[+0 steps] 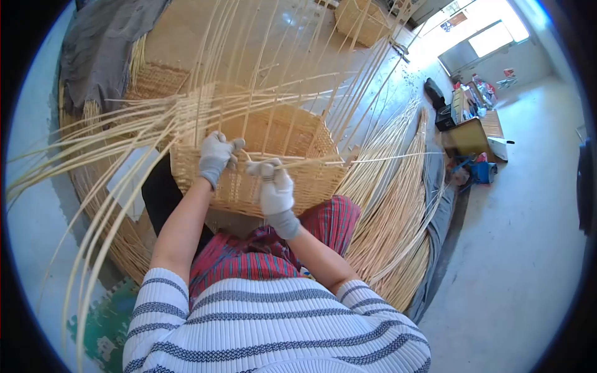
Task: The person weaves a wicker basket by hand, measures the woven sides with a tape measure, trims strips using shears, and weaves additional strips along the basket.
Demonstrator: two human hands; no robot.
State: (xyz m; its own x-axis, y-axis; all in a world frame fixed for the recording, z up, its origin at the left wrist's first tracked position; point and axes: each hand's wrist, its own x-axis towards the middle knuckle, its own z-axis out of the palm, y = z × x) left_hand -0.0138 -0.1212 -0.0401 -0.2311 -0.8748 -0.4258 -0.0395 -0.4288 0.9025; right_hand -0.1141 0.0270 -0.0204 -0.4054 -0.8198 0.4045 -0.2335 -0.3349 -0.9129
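A half-woven wicker basket (pixel 249 193) rests against my lap, its long upright rods rising from the rim. My left hand (pixel 216 156), in a pale work glove, is closed at the near rim, pinching a wicker strand. A little to the right, my right hand (pixel 275 194), gloved too, has its fingers curled around a strand at the same rim. Loose strand ends (pixel 124 140) fan out from the basket's left corner. Light strands (pixel 317 160) also run right along the near rim. My fingertips partly hide what they grip.
Bundles of long wicker rods (pixel 392 205) lie on the floor to my right on a dark cloth. Another woven basket (pixel 362 22) stands at the far side. A grey cloth (pixel 109 53) covers rods at left. A small cabinet (pixel 467 138) with clutter stands at right.
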